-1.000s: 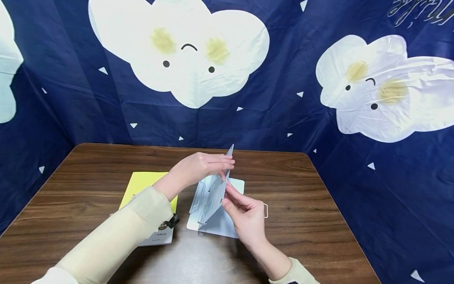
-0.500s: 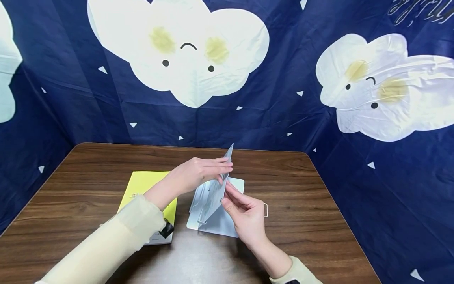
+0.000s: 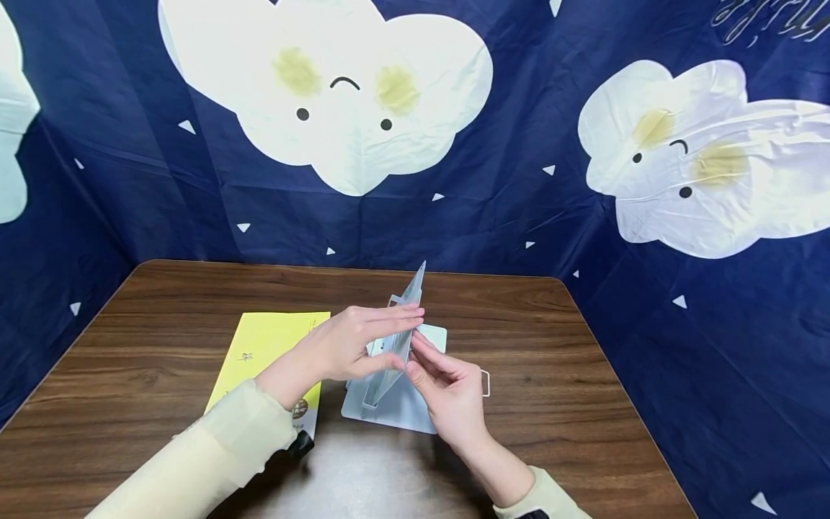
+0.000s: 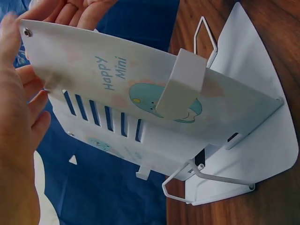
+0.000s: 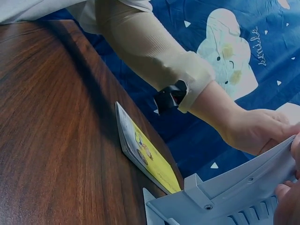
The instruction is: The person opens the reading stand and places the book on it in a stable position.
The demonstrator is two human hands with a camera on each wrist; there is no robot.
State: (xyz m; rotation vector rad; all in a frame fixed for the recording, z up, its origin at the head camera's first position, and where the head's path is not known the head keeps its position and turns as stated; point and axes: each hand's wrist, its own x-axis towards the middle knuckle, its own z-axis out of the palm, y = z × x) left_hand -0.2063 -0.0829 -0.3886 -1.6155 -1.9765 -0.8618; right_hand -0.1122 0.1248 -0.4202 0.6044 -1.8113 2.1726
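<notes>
Left wrist view gives the clearest look at the stand (image 4: 140,91): its printed panel (image 4: 79,56) rises at a tilt from the base plate (image 4: 276,136), with wire supports (image 4: 220,178) near the lower end. The base plate lies flat on the table (image 3: 551,418), about midway between the left and right edges and well apart from the far edge. The right hand (image 3: 454,396) pinches the panel's edge between thumb and fingers; the left hand (image 3: 353,339) has its fingers nearly straight against the panel, not wrapped around it. I judge the step in hand to be the handling of this panel's angle. To do it well, the right hand should pinch firmly but gently, and the left should press with flat fingers, away from the slots (image 4: 109,118), where a fingertip could perhaps be caught. A sideways push may make the base plate slide. The yellow book (image 3: 272,339) lies near the stand, toward the table's left edge; the left sleeve (image 3: 220,447) passes over it, so this arm needs care. Behind the far edge hangs a blue cloth (image 3: 389,223).
</notes>
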